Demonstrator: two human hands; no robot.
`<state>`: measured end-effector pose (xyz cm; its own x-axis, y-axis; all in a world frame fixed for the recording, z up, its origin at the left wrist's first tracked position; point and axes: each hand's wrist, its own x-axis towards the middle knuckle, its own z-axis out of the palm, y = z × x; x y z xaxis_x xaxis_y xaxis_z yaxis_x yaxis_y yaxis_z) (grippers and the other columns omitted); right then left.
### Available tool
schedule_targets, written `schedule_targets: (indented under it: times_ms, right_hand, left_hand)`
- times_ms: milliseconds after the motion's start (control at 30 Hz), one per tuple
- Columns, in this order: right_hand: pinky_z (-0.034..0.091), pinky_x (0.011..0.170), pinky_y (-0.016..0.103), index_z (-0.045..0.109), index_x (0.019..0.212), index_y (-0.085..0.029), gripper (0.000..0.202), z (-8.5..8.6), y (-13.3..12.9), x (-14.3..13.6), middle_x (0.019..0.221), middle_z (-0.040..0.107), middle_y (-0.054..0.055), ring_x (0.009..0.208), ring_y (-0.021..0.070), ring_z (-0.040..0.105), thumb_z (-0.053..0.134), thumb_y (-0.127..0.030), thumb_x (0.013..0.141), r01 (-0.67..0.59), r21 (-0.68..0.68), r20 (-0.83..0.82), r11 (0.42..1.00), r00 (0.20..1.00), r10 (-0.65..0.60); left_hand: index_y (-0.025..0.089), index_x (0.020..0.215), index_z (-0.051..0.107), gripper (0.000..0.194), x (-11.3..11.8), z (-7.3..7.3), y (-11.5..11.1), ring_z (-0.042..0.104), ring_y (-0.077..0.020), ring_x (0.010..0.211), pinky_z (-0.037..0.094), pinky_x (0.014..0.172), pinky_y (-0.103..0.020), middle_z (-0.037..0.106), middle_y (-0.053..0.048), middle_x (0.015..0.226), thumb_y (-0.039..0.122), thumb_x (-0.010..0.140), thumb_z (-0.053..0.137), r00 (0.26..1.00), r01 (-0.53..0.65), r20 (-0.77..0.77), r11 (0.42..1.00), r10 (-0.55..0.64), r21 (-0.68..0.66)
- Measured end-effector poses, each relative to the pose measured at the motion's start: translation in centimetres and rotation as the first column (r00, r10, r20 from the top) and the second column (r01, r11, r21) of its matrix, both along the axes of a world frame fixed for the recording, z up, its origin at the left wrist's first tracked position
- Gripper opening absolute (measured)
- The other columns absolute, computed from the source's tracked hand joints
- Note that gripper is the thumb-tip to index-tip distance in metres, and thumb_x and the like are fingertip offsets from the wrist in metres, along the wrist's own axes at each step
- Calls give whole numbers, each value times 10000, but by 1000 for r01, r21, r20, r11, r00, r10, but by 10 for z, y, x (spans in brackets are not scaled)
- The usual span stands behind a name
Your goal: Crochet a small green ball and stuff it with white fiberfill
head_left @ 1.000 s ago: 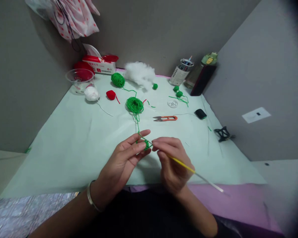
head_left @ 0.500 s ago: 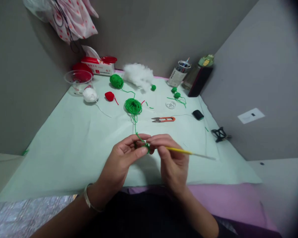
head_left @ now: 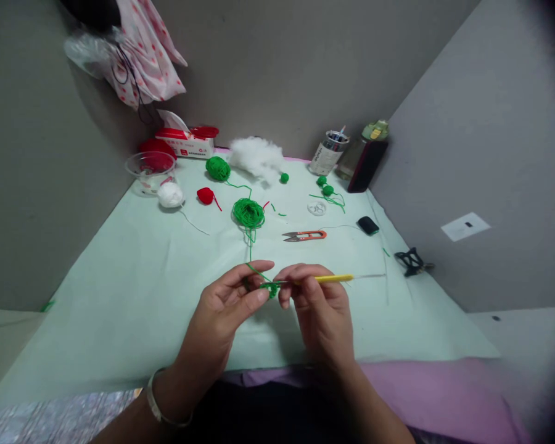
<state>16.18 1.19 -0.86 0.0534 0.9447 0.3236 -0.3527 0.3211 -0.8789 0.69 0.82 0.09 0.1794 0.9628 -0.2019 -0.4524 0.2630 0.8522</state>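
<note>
My left hand (head_left: 226, 308) pinches a small green crocheted piece (head_left: 272, 289) between thumb and fingers, and green yarn runs over its index finger. In my right hand (head_left: 324, 308) is a crochet hook with a yellow handle (head_left: 335, 279), held nearly level. Its thin metal tip reaches left to the green piece. The strand leads up to a loose green yarn coil (head_left: 248, 213), which is linked by yarn to a green ball (head_left: 217, 168) farther back.
Orange thread snips (head_left: 305, 235) lie beyond my hands. Red yarn (head_left: 205, 196), white yarn (head_left: 170, 195) and a plastic tub (head_left: 150, 169) are at left. White stuffing (head_left: 256, 157) is at the back; a pen holder (head_left: 329, 152), bottle (head_left: 358, 151) and black stand (head_left: 412, 262) are at right.
The hook has turned closer to level, and its tip now shows at the green piece. The whole view has shifted, so the table items sit slightly lower.
</note>
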Motion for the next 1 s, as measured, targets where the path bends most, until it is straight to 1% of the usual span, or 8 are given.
schedule_targets:
  times_ms: [133,467,567,700,767,900,967,1000]
  right_hand:
    - [599,593,237,762,976,-214,222,4,-1,3,879,793,41,646,116,698,596,-336,1061,-51,-9,-23,999,998,51]
    - [630,667,313,762,1083,-228,230,3,-14,10,1005,776,58,740,145,717,532,-228,1081,61,154,196,986,976,-91]
    - [628,700,342,760,1100,-234,234,5,-18,12,984,783,60,785,168,728,529,-211,1078,86,246,304,965,939,-161]
    - [636,799,379,748,1130,-227,222,6,-22,14,988,794,70,969,212,756,539,-186,1068,40,368,485,929,844,-228]
    - [636,810,378,744,1130,-225,216,5,-22,12,970,791,67,993,214,755,543,-177,1066,27,392,491,920,839,-234]
    - [644,757,362,743,1120,-241,245,2,-20,4,934,788,54,929,207,767,511,-175,1078,62,385,417,921,879,-233]
    - [650,753,350,749,1152,-248,236,1,-21,0,977,790,59,924,206,769,548,-166,1060,80,442,485,893,817,-313]
    - [652,757,343,757,1171,-258,237,0,-22,-1,1013,789,61,928,207,768,596,-151,1034,87,492,540,866,750,-382]
  left_hand:
    - [272,1098,853,254,-2,0,0,615,-162,914,473,874,-261,703,-28,912,327,850,854,1000,30,-1,1000,-30,3]
    - [299,1102,848,248,-4,1,-2,634,-156,874,518,842,-243,670,-8,878,311,854,858,990,28,-137,994,-13,106]
    - [275,1069,855,229,-2,4,-2,630,-163,841,536,852,-269,664,-12,852,274,840,854,985,-6,-171,989,32,149]
    - [276,1030,866,222,0,4,-4,626,-179,850,537,899,-299,668,-19,864,212,819,849,950,-75,-277,964,147,254]
    - [306,1060,866,266,-1,1,-7,636,-193,896,519,945,-310,694,-22,907,190,821,847,921,-107,-325,941,216,321]
    - [356,1126,854,336,-4,-1,-12,634,-206,940,480,1000,-321,724,-15,949,175,843,841,873,-144,-374,898,313,416]
    - [351,1140,850,345,-4,1,-14,625,-202,942,467,1017,-318,719,-12,929,185,837,853,874,-167,-360,897,326,409]
    - [344,1162,843,367,-4,2,-14,622,-197,934,468,1016,-316,709,-7,907,194,828,863,896,-177,-324,914,304,366]
